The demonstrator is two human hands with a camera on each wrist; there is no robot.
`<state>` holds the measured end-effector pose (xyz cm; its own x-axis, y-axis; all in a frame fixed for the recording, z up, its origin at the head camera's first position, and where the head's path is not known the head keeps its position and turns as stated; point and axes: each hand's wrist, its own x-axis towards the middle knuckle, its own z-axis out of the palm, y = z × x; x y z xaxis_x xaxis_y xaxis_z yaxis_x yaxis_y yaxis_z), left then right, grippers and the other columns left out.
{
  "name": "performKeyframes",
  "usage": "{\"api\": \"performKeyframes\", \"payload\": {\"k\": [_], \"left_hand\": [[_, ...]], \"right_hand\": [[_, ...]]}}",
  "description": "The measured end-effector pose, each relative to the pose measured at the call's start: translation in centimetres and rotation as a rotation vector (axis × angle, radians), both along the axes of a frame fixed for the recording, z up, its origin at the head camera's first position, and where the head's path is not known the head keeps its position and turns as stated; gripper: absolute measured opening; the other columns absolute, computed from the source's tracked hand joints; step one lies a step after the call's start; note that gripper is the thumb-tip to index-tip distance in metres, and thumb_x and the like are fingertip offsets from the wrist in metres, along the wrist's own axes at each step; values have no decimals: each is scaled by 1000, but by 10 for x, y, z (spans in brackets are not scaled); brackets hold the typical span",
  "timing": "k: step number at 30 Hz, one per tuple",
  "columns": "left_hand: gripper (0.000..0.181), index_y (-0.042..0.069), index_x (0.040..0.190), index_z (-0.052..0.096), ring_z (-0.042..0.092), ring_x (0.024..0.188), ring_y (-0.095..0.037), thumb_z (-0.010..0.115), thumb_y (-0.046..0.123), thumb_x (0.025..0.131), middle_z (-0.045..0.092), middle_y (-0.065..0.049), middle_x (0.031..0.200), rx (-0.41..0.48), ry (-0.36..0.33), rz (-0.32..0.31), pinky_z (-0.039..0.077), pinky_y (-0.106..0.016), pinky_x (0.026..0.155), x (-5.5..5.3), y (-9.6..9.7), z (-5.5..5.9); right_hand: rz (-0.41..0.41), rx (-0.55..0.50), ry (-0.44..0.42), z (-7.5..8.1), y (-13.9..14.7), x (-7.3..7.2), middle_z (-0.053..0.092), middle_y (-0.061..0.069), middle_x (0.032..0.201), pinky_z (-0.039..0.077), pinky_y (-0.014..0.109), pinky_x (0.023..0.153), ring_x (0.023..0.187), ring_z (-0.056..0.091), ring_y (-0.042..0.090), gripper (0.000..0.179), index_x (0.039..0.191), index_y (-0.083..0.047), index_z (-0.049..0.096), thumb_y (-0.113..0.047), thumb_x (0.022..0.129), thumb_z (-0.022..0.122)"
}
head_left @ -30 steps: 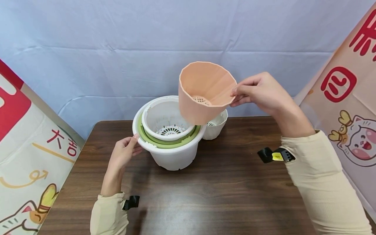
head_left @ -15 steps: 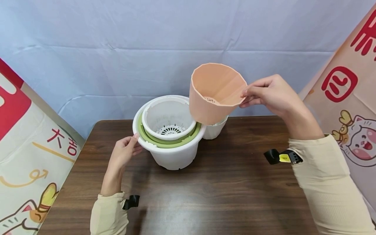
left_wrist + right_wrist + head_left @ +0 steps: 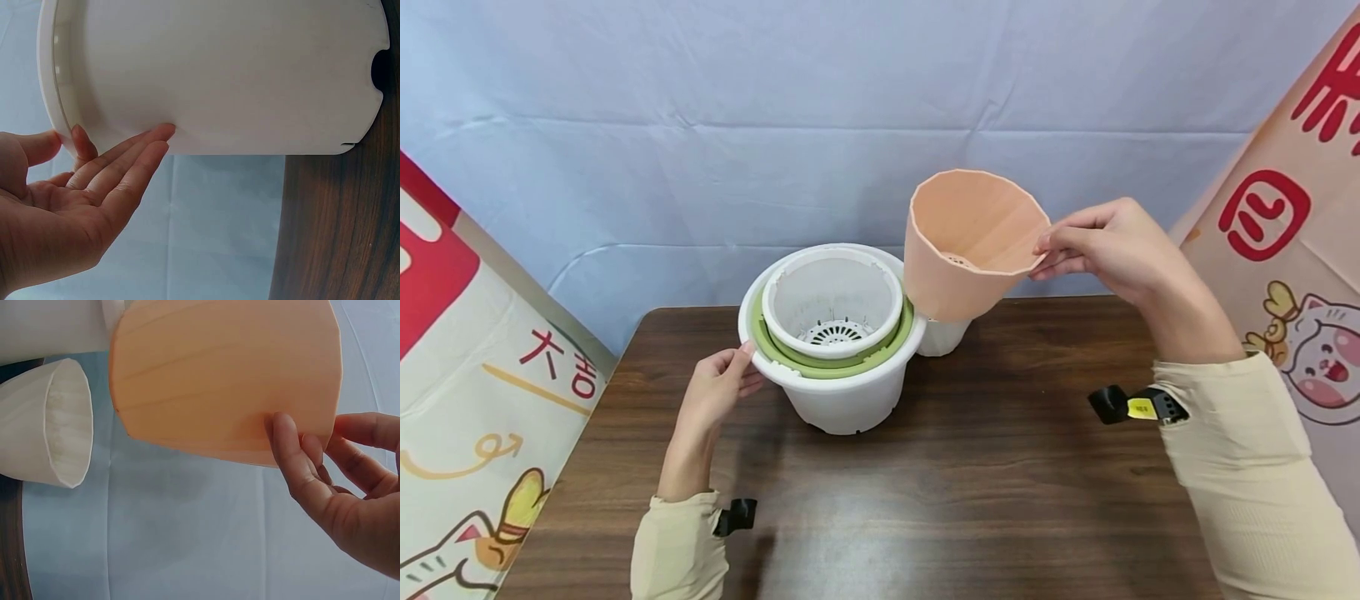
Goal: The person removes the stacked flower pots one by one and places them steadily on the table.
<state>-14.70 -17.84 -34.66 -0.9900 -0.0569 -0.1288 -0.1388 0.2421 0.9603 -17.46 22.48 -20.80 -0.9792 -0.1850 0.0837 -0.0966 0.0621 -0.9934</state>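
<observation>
My right hand (image 3: pixel 1120 250) pinches the rim of an orange flower pot (image 3: pixel 973 267) and holds it tilted in the air, its mouth facing up. Below it, partly covered by it in the head view, stands a small white pot (image 3: pixel 943 336); the right wrist view shows this small pot (image 3: pixel 69 425) whole at its mouth. My left hand (image 3: pixel 715 383) grips the left rim of a large white flower pot (image 3: pixel 842 408) between thumb and fingers. Nested inside are a green pot (image 3: pixel 820 367) and a smaller white pot (image 3: pixel 790 287) with a slotted bottom.
The pots stand toward the back of a dark wooden table (image 3: pixel 925 500). A pale blue cloth (image 3: pixel 737 167) hangs behind it. Printed cartoon cloths (image 3: pixel 497 392) flank the table on both sides.
The orange pot has moved right and slightly down with my right hand, away from above the nested pots and over the small white pot. My left hand has stayed on the rim.
</observation>
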Motion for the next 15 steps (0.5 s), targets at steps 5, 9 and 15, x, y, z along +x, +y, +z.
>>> {"api": "performKeyframes", "payload": {"k": [5,9,15], "left_hand": [[49,-14,114,50,62,80,-7,43,32,97,61,-22,101,-3,2,3,52,-32,83,0,0,0],[49,-13,114,50,62,80,-8,43,32,97,61,-21,99,-12,0,2,52,-32,83,-1,0,-1],[50,-13,114,50,62,80,-8,43,33,97,61,-20,98,-17,1,0,53,-32,83,0,-1,0]], "right_hand": [[-15,45,7,-3,6,0,65,13,71,57,36,63,61,65,27,18,74,5,68,6,86,55],[-11,36,2,-6,11,1,65,14,72,57,37,63,62,65,26,18,74,5,68,6,86,55],[-42,82,-2,-9,16,2,65,12,73,57,35,63,63,65,24,17,76,6,69,3,87,56]]}}
